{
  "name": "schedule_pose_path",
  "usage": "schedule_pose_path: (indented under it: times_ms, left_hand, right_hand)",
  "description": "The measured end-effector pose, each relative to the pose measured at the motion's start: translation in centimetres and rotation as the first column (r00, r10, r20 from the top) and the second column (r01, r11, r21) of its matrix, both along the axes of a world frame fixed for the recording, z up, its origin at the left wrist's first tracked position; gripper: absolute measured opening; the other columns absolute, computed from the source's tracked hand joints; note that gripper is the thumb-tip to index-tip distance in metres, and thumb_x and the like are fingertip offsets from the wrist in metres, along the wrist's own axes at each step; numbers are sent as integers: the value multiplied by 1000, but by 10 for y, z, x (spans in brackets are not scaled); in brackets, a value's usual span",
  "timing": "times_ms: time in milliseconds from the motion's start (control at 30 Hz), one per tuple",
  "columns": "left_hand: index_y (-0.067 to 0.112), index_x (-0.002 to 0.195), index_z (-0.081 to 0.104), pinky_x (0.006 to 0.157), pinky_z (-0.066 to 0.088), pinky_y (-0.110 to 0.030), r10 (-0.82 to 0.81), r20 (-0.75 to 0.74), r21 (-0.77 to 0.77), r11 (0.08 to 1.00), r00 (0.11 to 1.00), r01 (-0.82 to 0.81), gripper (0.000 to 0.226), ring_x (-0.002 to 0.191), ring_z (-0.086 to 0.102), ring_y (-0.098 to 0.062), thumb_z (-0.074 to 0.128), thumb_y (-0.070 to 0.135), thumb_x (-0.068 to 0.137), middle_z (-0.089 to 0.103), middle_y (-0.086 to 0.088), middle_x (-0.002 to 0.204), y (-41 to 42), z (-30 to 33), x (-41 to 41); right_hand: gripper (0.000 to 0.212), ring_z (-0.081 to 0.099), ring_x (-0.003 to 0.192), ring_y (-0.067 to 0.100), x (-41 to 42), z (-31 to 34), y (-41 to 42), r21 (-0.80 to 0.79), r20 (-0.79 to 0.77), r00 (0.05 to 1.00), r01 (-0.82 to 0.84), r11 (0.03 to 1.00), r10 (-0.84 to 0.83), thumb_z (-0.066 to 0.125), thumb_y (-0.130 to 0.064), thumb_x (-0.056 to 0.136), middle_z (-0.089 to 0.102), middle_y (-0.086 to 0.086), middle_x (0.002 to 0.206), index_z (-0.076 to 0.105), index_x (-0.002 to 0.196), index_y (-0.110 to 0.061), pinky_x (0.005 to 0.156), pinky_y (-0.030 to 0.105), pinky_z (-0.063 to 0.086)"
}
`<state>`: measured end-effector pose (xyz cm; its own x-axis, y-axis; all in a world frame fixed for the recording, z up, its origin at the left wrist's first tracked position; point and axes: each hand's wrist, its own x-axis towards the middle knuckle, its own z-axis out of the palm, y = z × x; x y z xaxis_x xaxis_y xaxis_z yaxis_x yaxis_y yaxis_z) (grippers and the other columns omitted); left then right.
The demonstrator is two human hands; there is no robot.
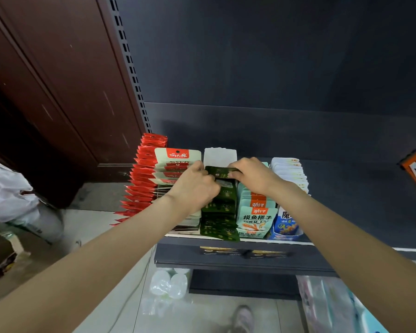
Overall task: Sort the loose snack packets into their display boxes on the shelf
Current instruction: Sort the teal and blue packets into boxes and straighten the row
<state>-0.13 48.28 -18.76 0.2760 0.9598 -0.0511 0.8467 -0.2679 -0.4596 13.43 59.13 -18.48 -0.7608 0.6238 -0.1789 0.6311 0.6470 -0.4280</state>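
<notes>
Dark green packets run in a single file down the middle of the shelf, and both hands are working at the far end of that row. The left hand curls its fingers round the left edge of the rearmost green packet, the right hand pinches its right edge, so the packet is held between them just in front of the white box back that stands behind the green row. My read is that it is being seated at the back of the file, and the clean way is to keep it upright, square to the packets ahead of it, and press it down evenly with both hands so it doesn't ride up or lean. Room is tight: left of the green row the pale packets with red headers touch it, with the red packets beyond them; right of the green row the mint and orange packets press close, then the blue and white packets. The front green packet pokes past the shelf's front lip, so a hard shove from behind could tip it off. Well to the right of the green row the shelf is bare, and above it the dark back panel leaves free space for lifting the hands straight up and out.
</notes>
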Motion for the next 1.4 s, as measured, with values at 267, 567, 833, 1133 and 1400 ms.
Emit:
schedule_pose_path:
  times_ms: [267,567,833,1133,1400]
  left_hand:
    - [17,107,56,96,33,-31,180,111,45,982,977,-185,22,100,60,-22,56,11,86,67,0,100,9,5,2]
    - [11,108,62,89,40,-34,-190,81,-24,981,979,192,32,101,58,-24,65,34,86,65,-5,104,-7,-3,12]
    - [14,111,58,101,29,-40,-6,-56,-110,994,998,0,24,101,60,-27,52,11,89,69,-5,101,0,-7,20]
    - [7,122,15,83,36,-33,98,100,81,991,990,-106,53,83,64,-27,48,-5,83,66,-5,89,12,-7,13]
    - [14,125,37,89,36,-32,233,346,69,960,909,-272,55,111,44,-22,61,-3,78,52,-4,118,16,-1,18]
  right_hand:
    - [62,47,124,15,10,4,-6,-86,-17,994,-106,991,105,68,-39,82,49,-3,138,44,137,-23,101,36,42]
    - [29,55,77,28,-4,1,5,102,-68,998,1,995,6,51,-25,96,54,2,70,52,68,-19,66,33,37]
    - [39,46,72,19,-11,12,16,3,-48,997,66,998,-66,55,-24,94,42,-7,63,39,59,-24,67,29,31]
    - [16,58,77,21,-2,9,19,-106,-91,996,-6,994,-4,51,-21,96,61,2,80,60,86,-12,65,32,43]
    - [28,62,85,18,4,-13,18,-22,-164,985,-53,998,48,73,-20,79,68,0,92,65,105,-20,76,38,51]
